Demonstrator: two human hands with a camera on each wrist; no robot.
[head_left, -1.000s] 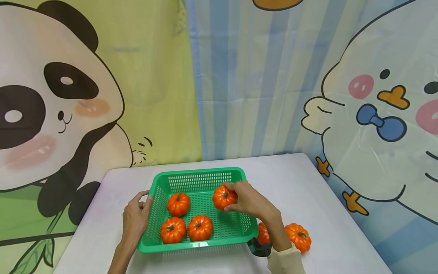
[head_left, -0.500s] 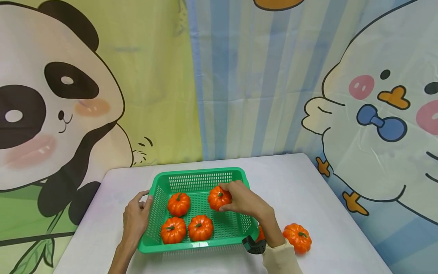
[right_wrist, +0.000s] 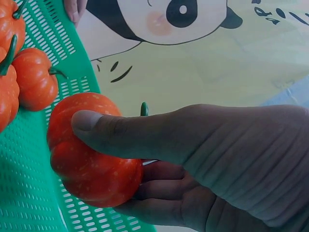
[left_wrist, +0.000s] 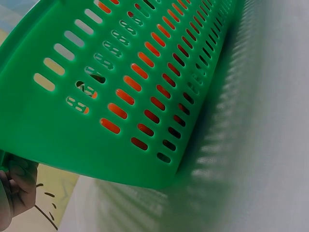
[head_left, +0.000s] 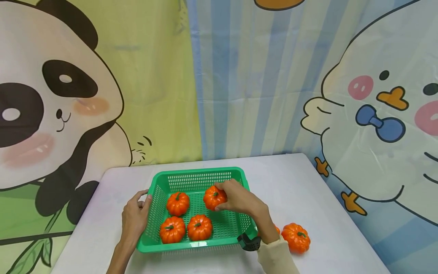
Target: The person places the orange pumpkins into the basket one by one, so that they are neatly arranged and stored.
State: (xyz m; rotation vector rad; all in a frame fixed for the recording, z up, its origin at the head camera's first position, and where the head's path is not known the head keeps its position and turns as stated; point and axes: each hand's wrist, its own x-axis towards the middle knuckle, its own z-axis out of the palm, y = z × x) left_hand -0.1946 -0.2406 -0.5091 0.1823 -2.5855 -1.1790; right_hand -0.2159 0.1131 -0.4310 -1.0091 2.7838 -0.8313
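A green plastic basket (head_left: 196, 245) with slotted walls stands on the white table. My left hand (head_left: 134, 219) grips its left rim; in the left wrist view those fingers (left_wrist: 21, 186) curl at the rim's corner. Inside the basket, my right hand (head_left: 236, 196) holds an orange toy pumpkin (head_left: 214, 198) over the back right part. The right wrist view shows the thumb (right_wrist: 125, 133) across this ribbed pumpkin (right_wrist: 91, 169) and the other fingers beneath. Three more pumpkins sit in the basket: one at back left (head_left: 178, 203), one at front left (head_left: 172, 230), one at front middle (head_left: 200, 227).
To the basket's right, a loose pumpkin (head_left: 296, 238) lies on the table (head_left: 328, 228). Another pumpkin (head_left: 277, 230) beside it is mostly hidden behind my right wrist, which wears a black band (head_left: 248, 242). A cartoon-printed curtain (head_left: 236, 83) hangs behind the table.
My right hand has moved left inside the basket with the pumpkin it holds. My left hand and the basket have stayed in place.
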